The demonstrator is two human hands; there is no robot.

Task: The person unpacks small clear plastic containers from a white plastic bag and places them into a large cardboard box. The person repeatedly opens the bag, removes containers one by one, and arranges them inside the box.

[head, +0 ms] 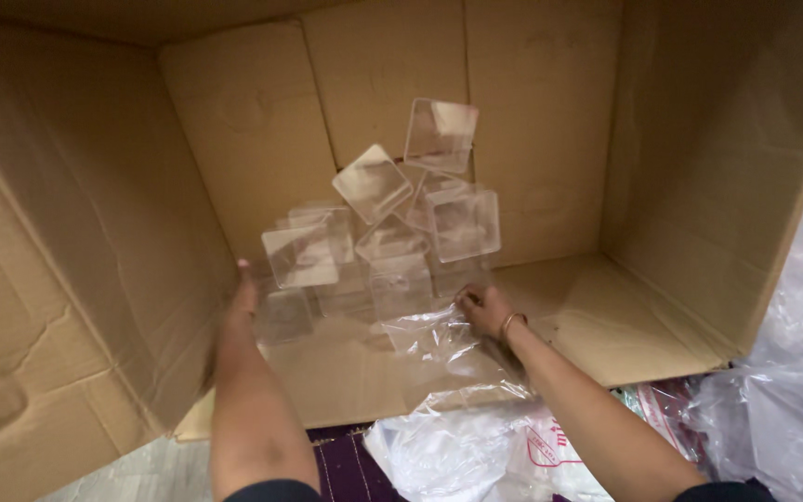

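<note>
A: So, what's sitting in the box (123, 232)?

B: Clear square tubs (392, 232), approx a dozen, piling up against the back wall. Some are tipping, some are lying flat on the floor flap. Box itself is lying on its side, opening facing the camera.

A: Hands?

B: Both reaching inside. Left hand (245, 296) is resting w/ fingers together and flat against the left wall, touching the edge of one tub (283, 316) at the pile's bottom left. Right hand (485, 309) is pinching the top of a clear bag (439, 349), fingers closing on the film just below the pile.

A: Where's that bag running?

B: Trailing out over the box's front edge onto more plastic sheeting (773, 409) on the right.

A: Anything hard to read?

B: Yep. Tubs are see-through and overlapping, so the exact count is blurring out. Can't tell if the bag is holding anything. Left thumb is hiding behind the tub. Bottom edge is cutting off both arms, and a purple cloth (346, 469) is only peeking out between them.
</note>
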